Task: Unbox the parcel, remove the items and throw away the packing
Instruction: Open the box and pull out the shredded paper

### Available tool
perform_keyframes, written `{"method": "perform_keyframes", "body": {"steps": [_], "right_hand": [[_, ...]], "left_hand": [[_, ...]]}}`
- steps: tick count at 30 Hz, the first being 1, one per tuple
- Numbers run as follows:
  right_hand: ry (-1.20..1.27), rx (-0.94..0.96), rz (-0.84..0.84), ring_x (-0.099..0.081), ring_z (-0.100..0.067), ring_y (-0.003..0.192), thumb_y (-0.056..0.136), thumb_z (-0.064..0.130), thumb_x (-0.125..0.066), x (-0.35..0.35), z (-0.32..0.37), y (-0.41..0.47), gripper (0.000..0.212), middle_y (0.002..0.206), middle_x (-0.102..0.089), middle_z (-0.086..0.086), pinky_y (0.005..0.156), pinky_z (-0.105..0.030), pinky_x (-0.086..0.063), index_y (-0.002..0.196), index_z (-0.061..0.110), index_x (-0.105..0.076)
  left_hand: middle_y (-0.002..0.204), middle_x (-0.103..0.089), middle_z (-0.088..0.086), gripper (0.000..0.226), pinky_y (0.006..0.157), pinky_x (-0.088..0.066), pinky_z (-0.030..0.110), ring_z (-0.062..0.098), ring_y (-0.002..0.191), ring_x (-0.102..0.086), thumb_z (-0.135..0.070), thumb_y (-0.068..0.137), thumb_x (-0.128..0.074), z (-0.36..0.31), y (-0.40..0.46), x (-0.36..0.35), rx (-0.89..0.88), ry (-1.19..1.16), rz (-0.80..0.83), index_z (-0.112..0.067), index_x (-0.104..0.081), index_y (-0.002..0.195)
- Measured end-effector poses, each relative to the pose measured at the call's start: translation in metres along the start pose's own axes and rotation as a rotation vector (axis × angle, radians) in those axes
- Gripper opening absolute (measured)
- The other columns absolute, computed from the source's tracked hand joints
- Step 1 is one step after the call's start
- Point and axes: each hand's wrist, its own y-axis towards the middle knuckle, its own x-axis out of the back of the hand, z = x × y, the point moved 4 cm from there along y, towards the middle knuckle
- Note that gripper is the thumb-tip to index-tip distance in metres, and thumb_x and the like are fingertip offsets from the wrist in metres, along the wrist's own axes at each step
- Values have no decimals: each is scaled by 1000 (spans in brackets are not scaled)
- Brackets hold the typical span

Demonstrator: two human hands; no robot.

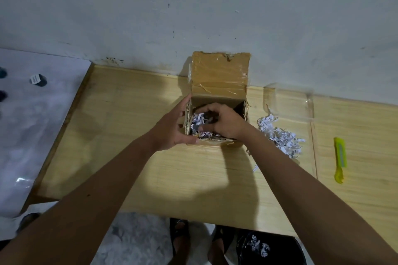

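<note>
A small brown cardboard parcel box [219,75] stands open on the wooden table, its taped lid flap upright against the wall. White shredded paper [197,121] fills the inside. My left hand [174,127] grips the box's left wall and near corner. My right hand [224,122] reaches down into the box, fingers curled in the shredded paper; what they hold is hidden. A loose pile of shredded paper [280,135] lies on the table just right of the box.
A yellow utility knife [340,159] lies at the right of the wooden table [129,135]. A clear plastic sheet [290,101] sits behind the pile. A black bin bag [269,247] with shreds is below the table edge. A white surface [32,125] with small dark jars lies left.
</note>
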Motion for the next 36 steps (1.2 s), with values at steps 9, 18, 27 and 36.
{"method": "perform_keyframes", "body": {"steps": [9, 18, 27, 36], "right_hand": [[-41, -62, 205, -62, -14, 118, 90, 11, -78, -13, -1, 5, 64, 134, -62, 3, 103, -27, -50, 147, 17, -52], [-149, -12, -10, -57, -22, 125, 86, 48, -77, 7, -4, -1, 50, 126, -69, 2, 113, -42, -44, 132, 37, -63], [-105, -99, 214, -60, -18, 120, 91, 34, -77, -10, -5, 7, 57, 134, -52, 5, 104, -33, -49, 143, 36, -55], [36, -88, 284, -67, -29, 115, 85, 6, -79, -18, -10, 12, 41, 121, -69, -6, 107, -47, -52, 118, 27, -66]], "left_hand": [[169, -26, -10, 132, 116, -43, 42, 18, 149, -33, -21, 67, -97, 0, -1, -3, -13, -16, -18, -42, -10, 164], [171, -22, -11, 132, 117, -43, 49, 20, 149, -35, -28, 66, -97, -1, -2, -2, -21, 0, -14, -44, -9, 163], [169, -26, -9, 133, 110, -49, 54, 24, 150, -35, -29, 64, -98, 1, -3, -2, 15, -29, -19, -54, -9, 160], [171, -18, -9, 132, 108, -47, 39, 27, 153, -28, -19, 69, -96, 0, -5, -4, 3, -39, -19, -43, -7, 164]]}}
